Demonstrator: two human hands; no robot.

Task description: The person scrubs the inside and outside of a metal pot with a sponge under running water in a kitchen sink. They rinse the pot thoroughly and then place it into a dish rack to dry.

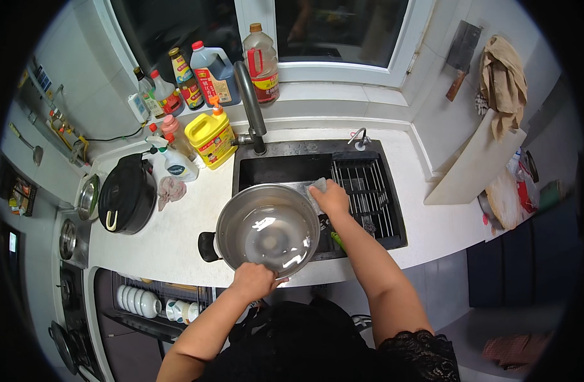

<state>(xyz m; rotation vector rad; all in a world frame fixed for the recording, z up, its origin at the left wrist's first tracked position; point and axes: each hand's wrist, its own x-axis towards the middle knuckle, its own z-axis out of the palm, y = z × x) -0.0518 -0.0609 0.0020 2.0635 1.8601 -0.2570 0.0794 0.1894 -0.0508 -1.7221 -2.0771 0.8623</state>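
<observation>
A large stainless steel pot (268, 234) with a black side handle (207, 247) stands before me, over the counter and the left part of the black sink (392, 191). Some clear liquid with bright reflections seems to lie in its bottom. At the near rim, my left hand (254, 282) grips the pot. My right hand (331, 196) holds a grey cloth (316, 188), partly hidden by the fingers, beside the pot's right rim. The dark faucet (250, 102) rises behind the pot. A green-handled item (338, 240) lies in the sink, partly behind my right forearm.
Left of the pot are a black lidded cooker (127, 196), a crumpled rag (171, 191), a spray bottle (175, 162) and a yellow detergent jug (210, 138). A metal drying rack (361, 174) sits inside the sink. On the right, a white board (473, 162) leans against the wall.
</observation>
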